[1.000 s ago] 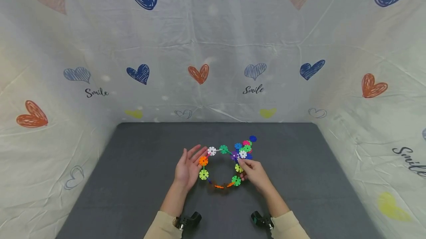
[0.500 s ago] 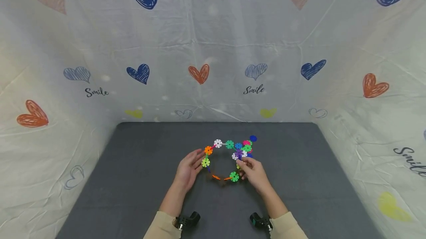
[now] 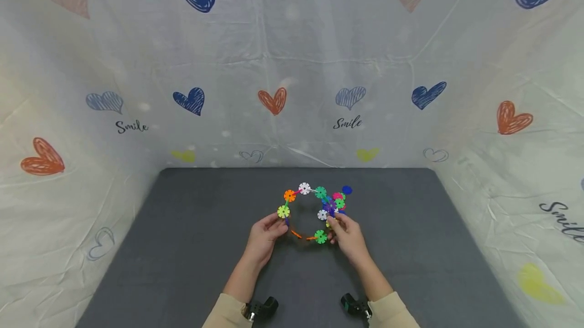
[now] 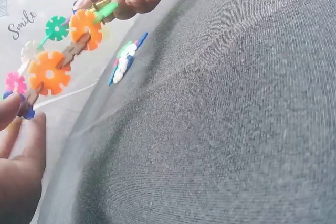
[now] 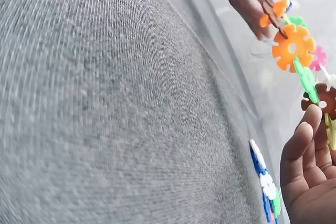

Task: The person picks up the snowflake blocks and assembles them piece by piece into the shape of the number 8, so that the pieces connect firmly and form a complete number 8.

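A ring of linked, notched plastic discs is held up between both hands, with a white disc [image 3: 304, 188] at its far side and an orange disc [image 3: 289, 195] at upper left. My left hand [image 3: 263, 239] pinches the ring's left side by a yellow-green disc [image 3: 283, 212] and a dark blue one. On the opposite side my right hand [image 3: 349, 238] grips the ring between thumb and fingers, near a purple disc [image 3: 330, 207] and a green disc [image 3: 321, 237]. In the right wrist view its fingertips touch a brown disc [image 5: 326, 101].
Beyond my right hand, a small pile of loose-looking discs, with a blue disc [image 3: 347, 190] at its far end, lies on the grey table [image 3: 182, 247]. A white cloth [image 3: 301, 39] printed with hearts stands behind and along both sides.
The ring has moved away from me and its left side has swung toward the far side. My left hand, formerly open beside the ring, has closed its fingers on it. The right hand keeps its grip.
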`<state>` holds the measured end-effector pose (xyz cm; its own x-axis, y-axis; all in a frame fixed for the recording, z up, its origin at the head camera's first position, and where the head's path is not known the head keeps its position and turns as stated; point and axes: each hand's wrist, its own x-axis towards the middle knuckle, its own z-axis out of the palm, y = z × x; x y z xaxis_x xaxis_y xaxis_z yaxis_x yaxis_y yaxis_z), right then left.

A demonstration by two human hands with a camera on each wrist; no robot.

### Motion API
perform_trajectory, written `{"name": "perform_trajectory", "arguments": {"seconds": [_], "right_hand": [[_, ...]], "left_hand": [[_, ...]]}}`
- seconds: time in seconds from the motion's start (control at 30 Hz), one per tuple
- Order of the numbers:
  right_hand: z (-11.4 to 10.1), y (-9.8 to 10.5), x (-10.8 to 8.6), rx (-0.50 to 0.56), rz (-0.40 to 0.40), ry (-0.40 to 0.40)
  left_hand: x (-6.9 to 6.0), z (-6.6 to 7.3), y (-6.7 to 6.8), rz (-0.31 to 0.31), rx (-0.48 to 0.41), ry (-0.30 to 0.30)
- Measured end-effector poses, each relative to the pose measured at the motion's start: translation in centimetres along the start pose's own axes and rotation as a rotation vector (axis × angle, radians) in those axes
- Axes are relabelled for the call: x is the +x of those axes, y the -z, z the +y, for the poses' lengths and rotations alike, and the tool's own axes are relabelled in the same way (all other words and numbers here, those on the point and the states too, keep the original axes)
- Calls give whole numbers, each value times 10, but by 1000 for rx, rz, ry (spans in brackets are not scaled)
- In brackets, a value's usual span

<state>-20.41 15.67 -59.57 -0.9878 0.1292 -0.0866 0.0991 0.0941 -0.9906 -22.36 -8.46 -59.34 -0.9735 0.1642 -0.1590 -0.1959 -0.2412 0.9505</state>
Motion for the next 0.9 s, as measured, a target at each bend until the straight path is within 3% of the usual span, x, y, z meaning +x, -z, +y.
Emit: {"name": "perform_trajectory", "arguments": {"seconds": [0.27,0.53,0.9], "right_hand": [[-3,-2,-3,25,-15,19],[-11,-2,-6,44,-28,8],[-5,1,-3,29,-26,8]], "left_hand": [[-3,-3,-2,-178,-41,49],[-6,0,-3,-154,-68,46],[-5,-1,-2,-162,-77,39]]}}
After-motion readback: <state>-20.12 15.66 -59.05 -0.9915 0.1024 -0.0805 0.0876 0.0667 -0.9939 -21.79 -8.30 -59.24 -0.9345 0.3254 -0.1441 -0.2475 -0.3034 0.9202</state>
